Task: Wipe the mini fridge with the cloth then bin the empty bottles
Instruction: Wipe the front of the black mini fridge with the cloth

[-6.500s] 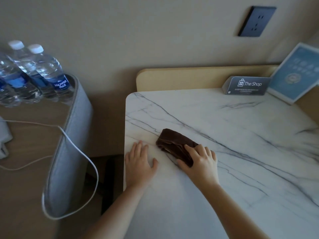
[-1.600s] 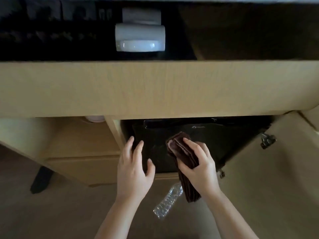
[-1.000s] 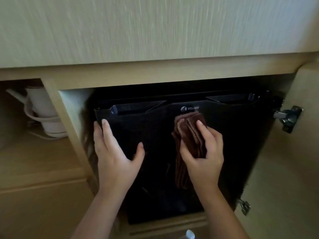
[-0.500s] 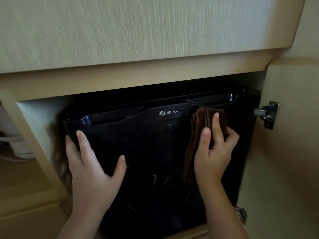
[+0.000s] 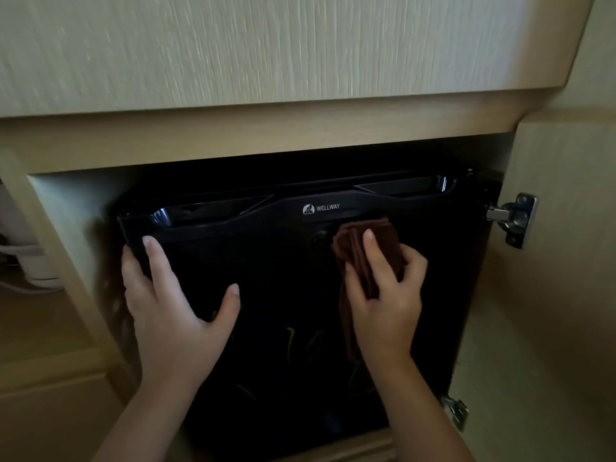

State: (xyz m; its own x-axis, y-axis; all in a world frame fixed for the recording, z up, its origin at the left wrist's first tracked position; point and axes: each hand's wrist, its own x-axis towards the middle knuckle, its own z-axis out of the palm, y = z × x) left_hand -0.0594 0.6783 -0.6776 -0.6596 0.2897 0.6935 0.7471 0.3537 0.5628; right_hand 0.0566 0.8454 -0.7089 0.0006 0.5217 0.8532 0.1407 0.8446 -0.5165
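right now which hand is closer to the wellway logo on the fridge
Right. The right hand, holding the cloth, is just below the WELLWAY logo; the left hand rests at the left edge of the fridge door, farther off.

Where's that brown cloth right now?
In the head view, the brown cloth is right of centre, held by the right hand against the black mini fridge door, just below the WELLWAY logo.

The mini fridge [image 5: 283,261] has a glossy, smooth black door, the brown cloth [image 5: 348,243] against it is soft folded fabric, the cabinet [image 5: 266,55] around it is matt pale wood grain, and the hinge [image 5: 515,218] to its right is shiny metal.
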